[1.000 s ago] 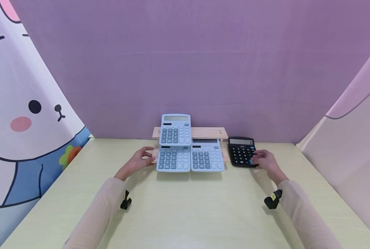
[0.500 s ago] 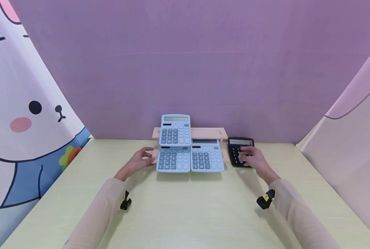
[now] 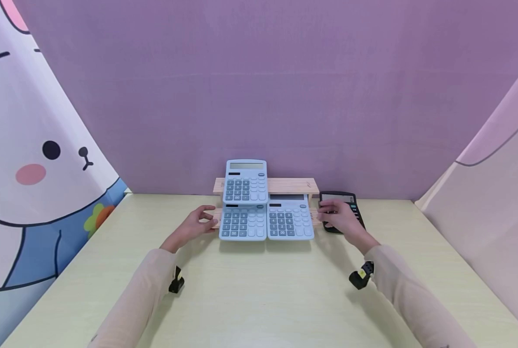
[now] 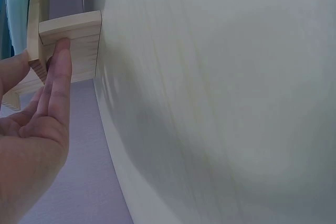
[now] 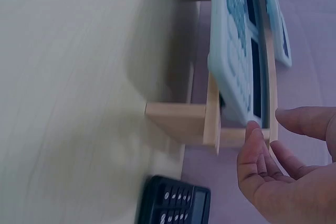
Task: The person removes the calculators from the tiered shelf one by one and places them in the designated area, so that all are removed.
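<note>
Pale wooden rack (image 3: 291, 185) at the back of the table (image 3: 259, 295), one blue calculator (image 3: 245, 181) up top, two lower calculators (image 3: 289, 218) side by side beneath! Left hand (image 3: 192, 226) pinches its left end; right hand (image 3: 341, 220) is at the other, fingers loosely curved and apart, though contact is hard to tell. Black calculator (image 5: 176, 201) lies just right of the rack. Looks like gripping both ends is the step; next calls for right thumb and fingers meeting on wood.

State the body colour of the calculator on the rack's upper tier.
The upper calculator is light blue; it shows best in the head view.
</note>
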`<state>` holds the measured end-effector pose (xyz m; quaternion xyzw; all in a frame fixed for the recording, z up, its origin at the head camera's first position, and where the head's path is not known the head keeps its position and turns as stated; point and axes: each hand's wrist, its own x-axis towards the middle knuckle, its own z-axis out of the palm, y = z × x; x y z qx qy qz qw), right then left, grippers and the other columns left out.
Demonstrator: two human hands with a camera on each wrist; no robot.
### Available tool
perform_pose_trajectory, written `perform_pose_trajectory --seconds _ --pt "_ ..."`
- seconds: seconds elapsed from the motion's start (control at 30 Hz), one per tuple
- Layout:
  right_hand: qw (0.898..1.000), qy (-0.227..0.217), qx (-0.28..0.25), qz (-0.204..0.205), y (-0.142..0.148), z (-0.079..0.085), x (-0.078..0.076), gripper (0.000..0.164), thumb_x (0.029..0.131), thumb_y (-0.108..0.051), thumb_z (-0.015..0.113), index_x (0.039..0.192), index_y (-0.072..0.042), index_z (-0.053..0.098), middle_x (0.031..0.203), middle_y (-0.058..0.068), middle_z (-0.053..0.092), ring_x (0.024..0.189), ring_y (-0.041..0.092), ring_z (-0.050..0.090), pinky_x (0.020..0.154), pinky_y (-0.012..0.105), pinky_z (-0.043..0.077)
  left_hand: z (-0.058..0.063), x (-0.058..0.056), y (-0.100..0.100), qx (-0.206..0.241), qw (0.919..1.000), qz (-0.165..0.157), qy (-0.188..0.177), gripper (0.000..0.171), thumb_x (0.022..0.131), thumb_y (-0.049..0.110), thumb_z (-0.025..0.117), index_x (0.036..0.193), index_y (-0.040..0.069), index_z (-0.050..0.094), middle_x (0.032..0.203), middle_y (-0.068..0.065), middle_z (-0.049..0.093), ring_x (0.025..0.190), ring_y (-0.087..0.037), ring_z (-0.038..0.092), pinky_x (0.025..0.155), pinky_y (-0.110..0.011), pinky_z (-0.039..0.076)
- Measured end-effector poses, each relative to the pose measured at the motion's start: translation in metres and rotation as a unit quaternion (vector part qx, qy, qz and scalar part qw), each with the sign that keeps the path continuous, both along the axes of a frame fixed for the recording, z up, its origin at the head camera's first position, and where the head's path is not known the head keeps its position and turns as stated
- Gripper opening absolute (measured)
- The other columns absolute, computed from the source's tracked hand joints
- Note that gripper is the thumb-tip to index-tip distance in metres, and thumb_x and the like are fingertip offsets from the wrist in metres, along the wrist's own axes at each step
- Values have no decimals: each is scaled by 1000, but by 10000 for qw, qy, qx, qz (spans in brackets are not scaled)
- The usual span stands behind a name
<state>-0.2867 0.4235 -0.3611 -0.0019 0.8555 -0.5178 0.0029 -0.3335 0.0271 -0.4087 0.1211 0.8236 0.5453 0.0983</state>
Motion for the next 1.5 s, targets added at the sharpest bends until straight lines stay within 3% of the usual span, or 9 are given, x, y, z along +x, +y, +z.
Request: perform_pose_trajectory --seconds 0.27,0.5,0.93,1.3,1.5 --pt "9988 0 -403 292 -19 4 -3 45 86 2 54 129 6 41 119 25 50 91 19 56 90 48 51 -4 -3 0 13 10000 -10 -10 56 91 7 54 138 -1 27 119 -28 46 96 -29 63 85 -34 56" --pt "9984 -9 -385 405 -39 6 -7 43 85 -1 58 125 4 44 117 23 53 90 17 57 81 34 56 -5 -5 1 -29 10000 8 -14 55 91 7 54 139 0 27 119 -28 46 95 -28 63 84 -33 56" --pt "9942 -159 -884 589 -80 10 -16 44 84 2 58 125 4 44 118 24 54 90 19 60 84 37 56 -3 -4 1 -50 10000 19 -5 55 91 8 54 139 -1 27 119 -28 46 94 -27 63 84 -33 56" --pt "9873 -159 -1483 551 -108 8 -25 45 85 3 57 127 4 42 118 23 51 92 23 61 86 38 55 -3 -2 0 65 10000 -23 4 55 91 7 54 138 -2 27 118 -28 46 93 -26 63 86 -35 56" --pt "9844 -111 -1731 305 -119 4 -30 46 84 3 59 127 2 42 113 20 55 96 27 60 86 36 56 -3 -3 0 15 10000 -4 -47 55 91 7 54 139 -1 27 119 -27 46 94 -26 62 87 -35 55"
